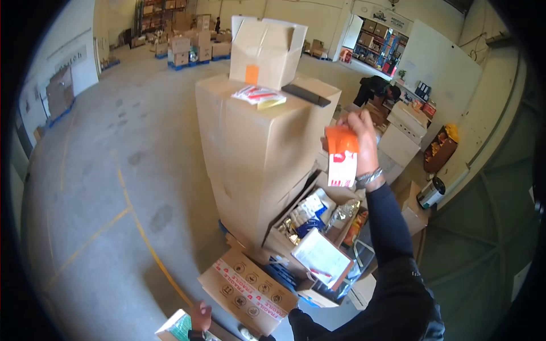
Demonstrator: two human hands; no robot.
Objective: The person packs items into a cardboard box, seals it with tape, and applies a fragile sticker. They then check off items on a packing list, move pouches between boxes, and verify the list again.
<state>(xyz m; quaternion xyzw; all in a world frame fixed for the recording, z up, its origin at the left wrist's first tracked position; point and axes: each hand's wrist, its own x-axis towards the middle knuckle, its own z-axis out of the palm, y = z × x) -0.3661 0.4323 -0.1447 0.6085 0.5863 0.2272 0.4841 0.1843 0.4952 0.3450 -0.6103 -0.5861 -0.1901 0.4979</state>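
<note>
Raised at the right, my right hand [363, 139] is closed on an orange-and-white label [342, 162] with red print, which hangs down from the fingers. My left hand [200, 316] is low at the bottom edge, fingers curled, beside a green-and-white box [175, 326]; what it grips, if anything, is hidden. Between the hands lies a cardboard box [247, 292] with red FRAGILE tape across it. A tall carton [250, 148] carries a pile of red-and-white labels [259, 95], a dark flat object [305, 95] and an open smaller carton [267, 51] with an orange label.
An open box [284, 244] of foil-wrapped goods, with a clipboard [323, 258] over it, stands by my right arm. A bent-over person [375, 91] works behind stacked cartons [404, 133]. Loaded pallets [193, 51] stand far back; yellow lines [142, 227] mark the floor at left.
</note>
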